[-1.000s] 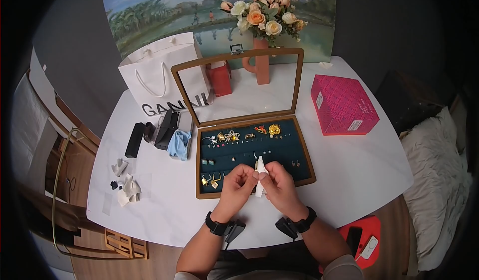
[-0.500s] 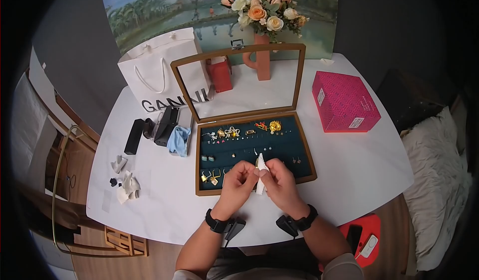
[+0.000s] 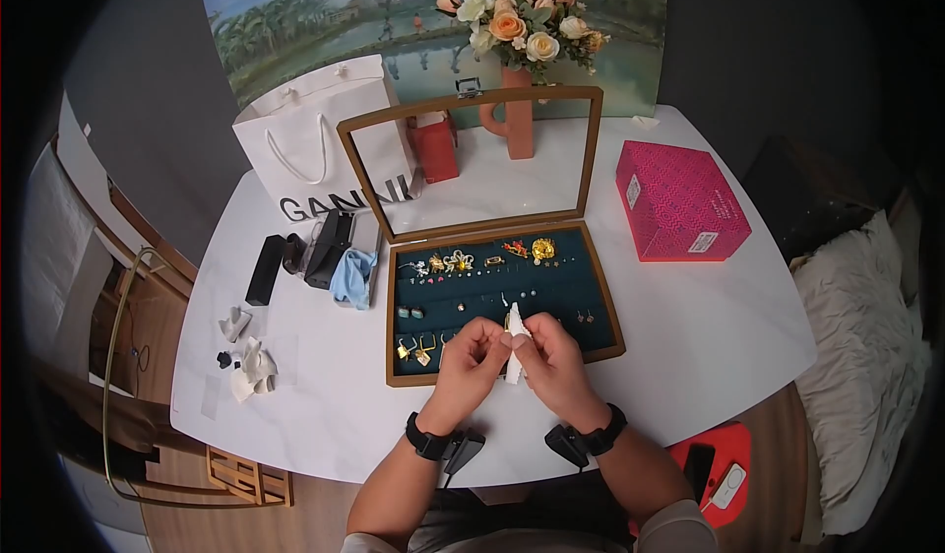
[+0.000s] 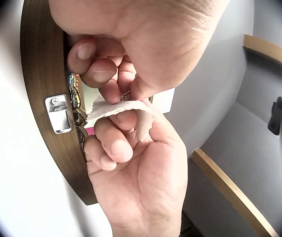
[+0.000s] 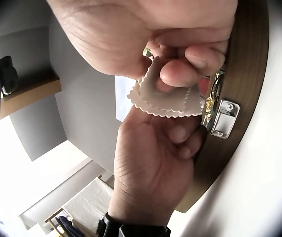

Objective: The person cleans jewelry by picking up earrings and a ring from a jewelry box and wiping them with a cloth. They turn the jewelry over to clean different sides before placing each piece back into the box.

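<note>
White cloth (image 3: 517, 358) lies pinched in right hand (image 3: 553, 358); left hand (image 3: 467, 364) touches it.

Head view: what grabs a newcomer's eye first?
Probably the bright pink box, on the right of the table, and the roses at the back, beyond the raised glass lid. Then the open jewelry case mid-table, with the left hand and right hand pinching a white cloth over its front edge.

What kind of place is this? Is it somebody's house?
It's probably a room in someone's home. There is what looks like rumpled bedding on the right, flowers in a vase, and a big painting of water and trees.
</note>
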